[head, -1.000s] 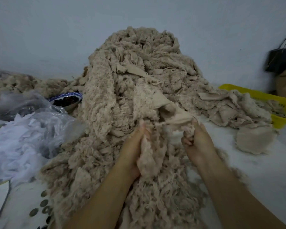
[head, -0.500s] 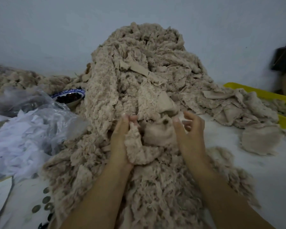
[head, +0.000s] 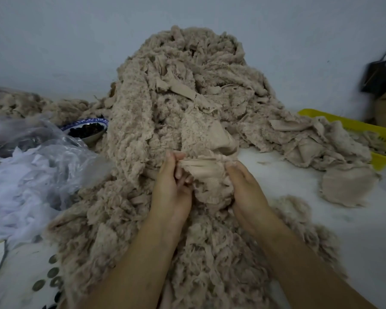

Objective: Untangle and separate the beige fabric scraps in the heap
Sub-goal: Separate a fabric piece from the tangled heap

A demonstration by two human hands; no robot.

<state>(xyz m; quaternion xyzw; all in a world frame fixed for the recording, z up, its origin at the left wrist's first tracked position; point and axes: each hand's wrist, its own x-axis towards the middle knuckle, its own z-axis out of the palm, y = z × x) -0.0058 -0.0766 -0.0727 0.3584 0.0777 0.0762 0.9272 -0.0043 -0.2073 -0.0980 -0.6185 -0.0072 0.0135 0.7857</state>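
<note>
The heap [head: 165, 103] rises directly beyond both hands and spreads beneath your forearms; judge most of it unsorted. A lower pile of flatter pieces [head: 299, 141] lies well to the right of your right hand, against a yellow basket [head: 354, 125]. One scrap [head: 206, 172] is stretched between your hands, its lower part touching the heap. Your left hand [head: 172, 190] pinches the scrap's upper left edge with curled fingers. Your right hand [head: 247, 192] grips its right edge. The step in hand appears to be freeing this scrap. Next, draw the hands apart gently, check for snagged threads, then lift the piece clear.
</note>
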